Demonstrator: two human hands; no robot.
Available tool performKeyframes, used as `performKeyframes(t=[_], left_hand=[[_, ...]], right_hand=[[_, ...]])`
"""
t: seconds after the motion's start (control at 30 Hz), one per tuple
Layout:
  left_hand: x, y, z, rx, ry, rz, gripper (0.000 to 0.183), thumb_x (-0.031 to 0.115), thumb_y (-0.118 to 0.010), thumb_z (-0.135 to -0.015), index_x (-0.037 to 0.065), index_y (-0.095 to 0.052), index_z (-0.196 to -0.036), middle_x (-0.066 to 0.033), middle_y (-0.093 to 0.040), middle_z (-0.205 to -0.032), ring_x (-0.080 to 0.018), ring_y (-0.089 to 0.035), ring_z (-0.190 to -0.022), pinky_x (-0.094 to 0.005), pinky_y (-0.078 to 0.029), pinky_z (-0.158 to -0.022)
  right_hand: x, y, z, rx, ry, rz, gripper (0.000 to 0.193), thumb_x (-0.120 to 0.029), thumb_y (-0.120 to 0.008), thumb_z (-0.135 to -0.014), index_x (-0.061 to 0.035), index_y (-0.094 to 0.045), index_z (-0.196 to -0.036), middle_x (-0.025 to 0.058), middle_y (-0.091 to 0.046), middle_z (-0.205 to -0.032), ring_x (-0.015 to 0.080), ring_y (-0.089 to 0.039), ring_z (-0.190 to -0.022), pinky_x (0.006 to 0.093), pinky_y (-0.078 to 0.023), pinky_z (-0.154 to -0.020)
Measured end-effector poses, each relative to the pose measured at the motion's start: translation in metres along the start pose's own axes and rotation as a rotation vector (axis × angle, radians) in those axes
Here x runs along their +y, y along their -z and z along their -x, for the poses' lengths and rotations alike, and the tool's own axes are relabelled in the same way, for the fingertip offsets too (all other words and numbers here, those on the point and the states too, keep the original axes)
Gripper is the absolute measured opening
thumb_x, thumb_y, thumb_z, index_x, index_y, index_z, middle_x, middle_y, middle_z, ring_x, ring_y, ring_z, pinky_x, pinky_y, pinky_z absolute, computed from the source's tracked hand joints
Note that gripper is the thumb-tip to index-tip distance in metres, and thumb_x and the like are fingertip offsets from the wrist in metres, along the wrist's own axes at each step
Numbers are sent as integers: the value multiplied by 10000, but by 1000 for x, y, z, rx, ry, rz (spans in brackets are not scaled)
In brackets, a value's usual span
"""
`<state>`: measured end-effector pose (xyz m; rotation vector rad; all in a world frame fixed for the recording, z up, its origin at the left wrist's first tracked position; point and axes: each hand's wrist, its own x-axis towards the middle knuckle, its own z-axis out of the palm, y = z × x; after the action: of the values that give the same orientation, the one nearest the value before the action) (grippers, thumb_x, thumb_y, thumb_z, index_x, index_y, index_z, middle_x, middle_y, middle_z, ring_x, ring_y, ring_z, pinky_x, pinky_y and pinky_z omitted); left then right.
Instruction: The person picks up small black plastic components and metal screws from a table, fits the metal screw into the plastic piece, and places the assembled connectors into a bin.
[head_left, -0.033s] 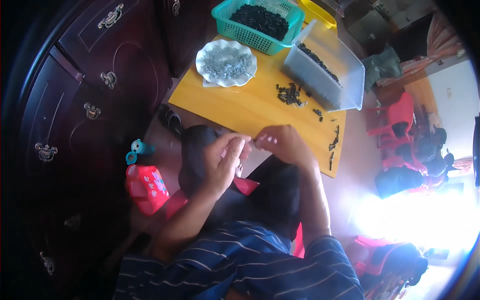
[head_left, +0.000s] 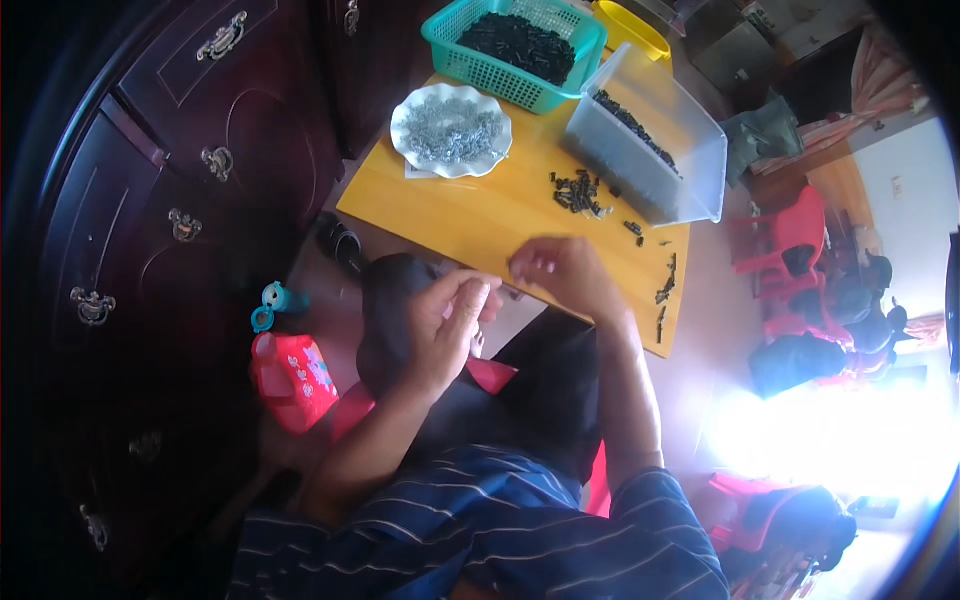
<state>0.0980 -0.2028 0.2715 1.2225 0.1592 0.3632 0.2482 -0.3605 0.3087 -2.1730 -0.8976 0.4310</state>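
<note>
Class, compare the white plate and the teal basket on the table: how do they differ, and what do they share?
The plate is white, while the basket is teal. The plate is shallow and round with a wavy rim; the basket is deeper and rectangular with perforated walls. The plate holds small silvery pieces, the basket small black pieces. Both stand on the yellow table.
</note>
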Motion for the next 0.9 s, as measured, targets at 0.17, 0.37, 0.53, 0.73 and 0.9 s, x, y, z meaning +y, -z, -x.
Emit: performKeyframes(t=[0.17,0.37,0.53,0.73,0.9], left_hand=[[0,-4,2,-71,-79,-11,253,205,-603,-1063,-23,-713,-1055,-47,-710,-835,-76,-623,-713,-228,-503,-685],[-10,-2,3,-113,-96,-150,205,142,-612,-1049,-42,-701,-1030,-55,-703,-832,-78,-633,-745,-239,-518,-698],[-15,-10,3,-157,-225,-241,173,107,-614,-1039,-43,-698,-1016,-58,-690,-773,-98,-670,-691,-254,-534,-634],[-21,-9,1,-219,-268,-331,137,80,-632,-1024,-43,-692,-1018,-71,-680,-743,-127,-701,-648,-269,-543,-591],[-25,-10,4,-254,-334,-378,113,55,-636,-1012,-47,-685,-1010,-80,-673,-730,-147,-709,-644,-272,-545,-593]], right_hand=[[-16,69,-100,740,153,-56,444,-224,-725,-915,10,-657,-1286,159,-769,-1026,221,-746,-830,341,-573,-769],[-10,71,-102,772,201,-158,509,-153,-719,-911,21,-583,-1369,161,-748,-1142,183,-745,-936,303,-574,-835],[47,35,-44,679,-15,-181,252,-133,-723,-908,6,-729,-1118,106,-768,-903,142,-737,-802,293,-568,-750],[96,14,3,768,-226,75,142,-108,-718,-895,-52,-762,-1017,114,-747,-857,207,-729,-745,321,-564,-715],[105,11,5,757,-143,298,136,-121,-689,-891,-79,-746,-1007,119,-723,-913,299,-713,-818,403,-564,-738]])
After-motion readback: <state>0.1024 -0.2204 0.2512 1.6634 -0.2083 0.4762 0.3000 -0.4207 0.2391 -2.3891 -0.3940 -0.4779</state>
